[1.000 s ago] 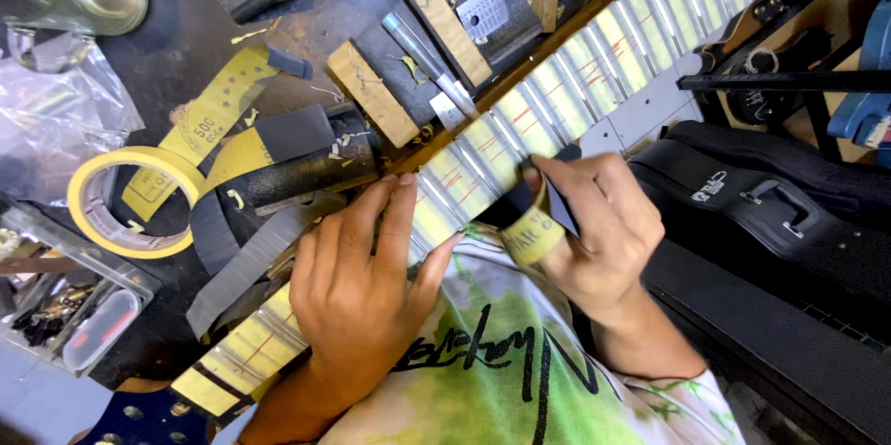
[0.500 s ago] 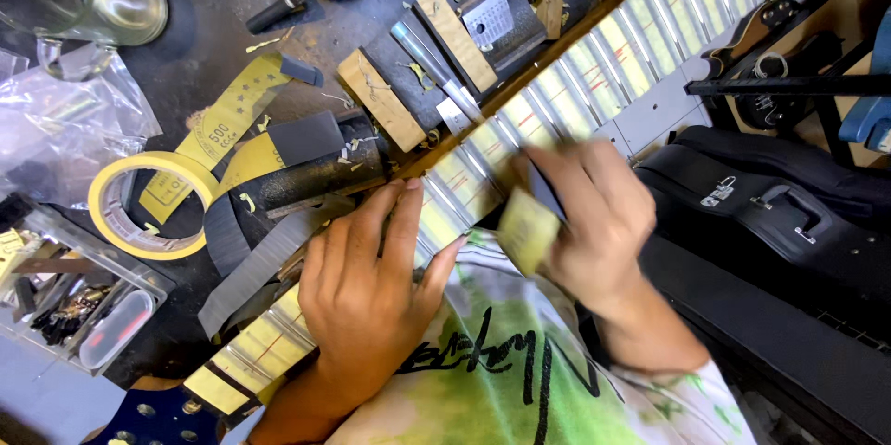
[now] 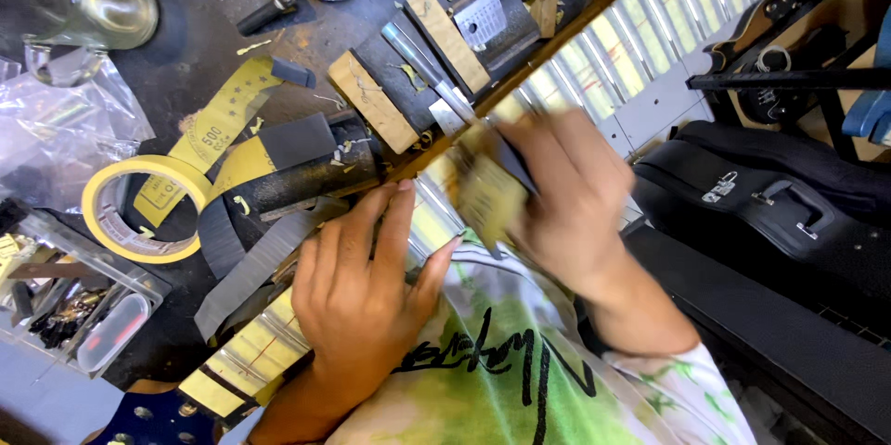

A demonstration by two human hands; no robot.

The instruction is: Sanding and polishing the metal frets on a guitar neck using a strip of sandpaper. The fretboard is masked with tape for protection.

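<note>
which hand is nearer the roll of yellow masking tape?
Left. The left hand lies flat on the masked guitar neck, just right of the tape roll. The right hand is farther right, gripping a sanding block.

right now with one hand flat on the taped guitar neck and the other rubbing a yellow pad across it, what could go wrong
The right hand is motion-blurred, so the sanding pad is moving fast and could clip the left hand, whose fingertips lie right beside it. The pad could also scuff through the tape on the guitar neck. Loose wooden blocks and a file crowd the neck's edge and may get knocked.
</note>
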